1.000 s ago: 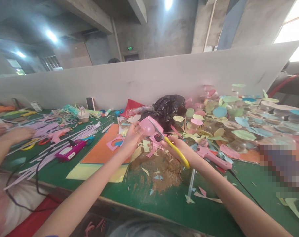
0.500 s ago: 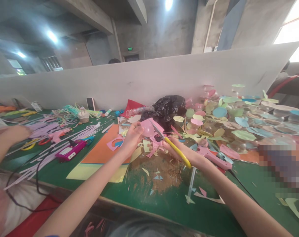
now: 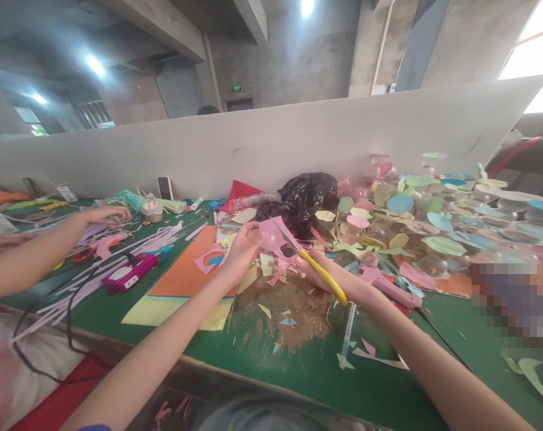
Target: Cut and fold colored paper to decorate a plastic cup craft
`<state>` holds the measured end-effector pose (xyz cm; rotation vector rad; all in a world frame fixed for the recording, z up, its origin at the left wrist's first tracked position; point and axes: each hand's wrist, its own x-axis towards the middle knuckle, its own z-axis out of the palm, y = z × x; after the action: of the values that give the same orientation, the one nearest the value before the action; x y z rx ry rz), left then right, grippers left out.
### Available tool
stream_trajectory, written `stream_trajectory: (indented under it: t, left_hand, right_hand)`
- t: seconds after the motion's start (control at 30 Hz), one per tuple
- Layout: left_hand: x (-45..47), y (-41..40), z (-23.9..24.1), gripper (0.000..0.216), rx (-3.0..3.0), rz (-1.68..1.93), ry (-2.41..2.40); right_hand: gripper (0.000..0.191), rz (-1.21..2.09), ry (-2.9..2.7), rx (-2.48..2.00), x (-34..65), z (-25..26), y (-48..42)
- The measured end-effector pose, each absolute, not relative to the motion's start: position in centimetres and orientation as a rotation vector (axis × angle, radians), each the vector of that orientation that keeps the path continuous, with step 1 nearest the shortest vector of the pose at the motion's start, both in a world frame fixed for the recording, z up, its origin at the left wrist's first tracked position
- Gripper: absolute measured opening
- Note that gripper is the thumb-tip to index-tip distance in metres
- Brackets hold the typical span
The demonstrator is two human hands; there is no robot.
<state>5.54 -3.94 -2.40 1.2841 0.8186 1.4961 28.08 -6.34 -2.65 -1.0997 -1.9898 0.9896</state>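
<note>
My left hand point(image 3: 247, 245) is closed on a pink piece point(image 3: 272, 234) that looks like paper fixed to a clear, rounded plastic cup. My right hand point(image 3: 316, 269) grips yellow-handled scissors point(image 3: 321, 274), whose blades lie against the pink paper's right edge. Both hands are raised a little above the table, over loose paper scraps. Just below the held piece lie pink cuttings point(image 3: 278, 275). To the right of my right hand rests a pink glue gun point(image 3: 390, 288) with a black cord. A clear glue stick point(image 3: 348, 335) lies on the table below it.
Paper-topped clear cups point(image 3: 401, 203) are piled at the right. A black plastic bag point(image 3: 305, 197) sits behind my hands, before a white partition point(image 3: 185, 149). Orange and yellow sheets point(image 3: 176, 263) lie left, near a magenta device point(image 3: 130, 274). A co-worker's arm point(image 3: 51, 245) reaches in at far left.
The co-worker's hand has reached further right over the purple strips. The pink piece has shifted slightly between my left hand and the scissors; both my hands stay nearly in place.
</note>
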Motion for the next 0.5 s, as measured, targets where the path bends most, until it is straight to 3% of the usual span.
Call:
stream_trajectory:
  t: [0.5]
  left_hand:
    - [5.4, -4.4, -2.0, 0.040, 1.286, 1.413, 0.820]
  right_hand:
    - [0.049, 1.032, -2.010, -1.217, 28.2, -1.8, -6.3]
